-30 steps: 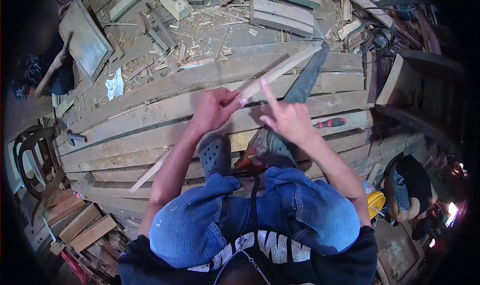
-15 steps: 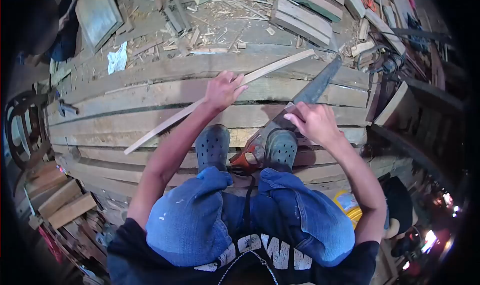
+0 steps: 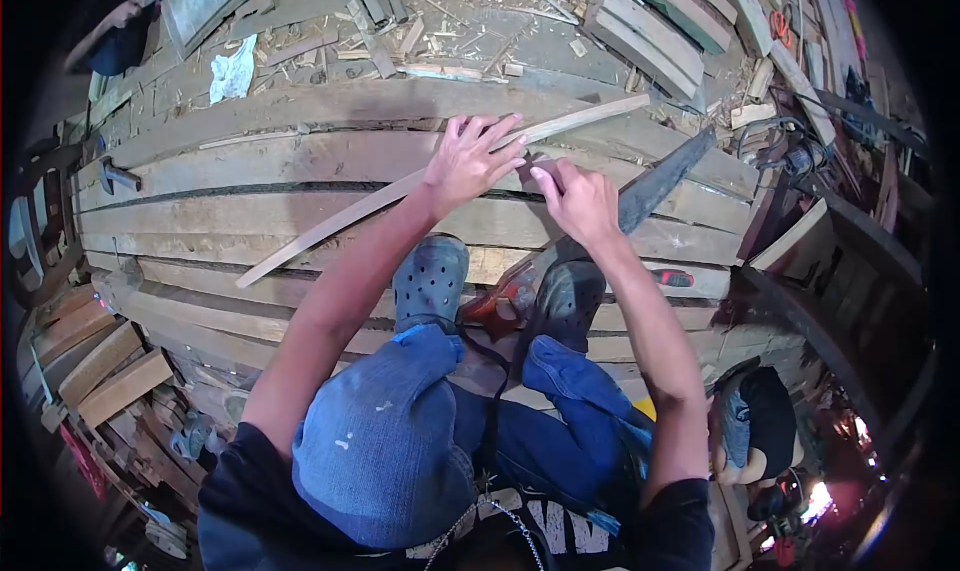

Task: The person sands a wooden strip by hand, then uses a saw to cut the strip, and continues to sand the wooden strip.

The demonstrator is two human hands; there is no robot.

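My left hand [image 3: 470, 166] lies across a long thin wooden strip [image 3: 345, 217], with fingers over its far side and thumb on the near side. The strip runs diagonally across the planks. My right hand [image 3: 585, 203] is close beside the left, thumb and fingers pinched together. A small dark piece shows at its fingertips, near the strip; I cannot tell what it is. Below the right wrist lies a handsaw [image 3: 655, 186], its blade pointing to the upper right. Its red-orange handle [image 3: 500, 306] rests between my two clogs [image 3: 430, 281].
Under my feet are several long planks [image 3: 330, 161]. A hammer-like tool [image 3: 119, 176] lies at left, a red-and-black tool [image 3: 672, 278] at right. Offcuts and shavings [image 3: 450, 46] cover the far floor. A person's hand [image 3: 125, 13] shows at upper left, another person [image 3: 765, 426] at lower right.
My right hand has moved up and left from over the saw to beside my left hand. The left fingers have spread more along the strip. My right knee has swung inward.
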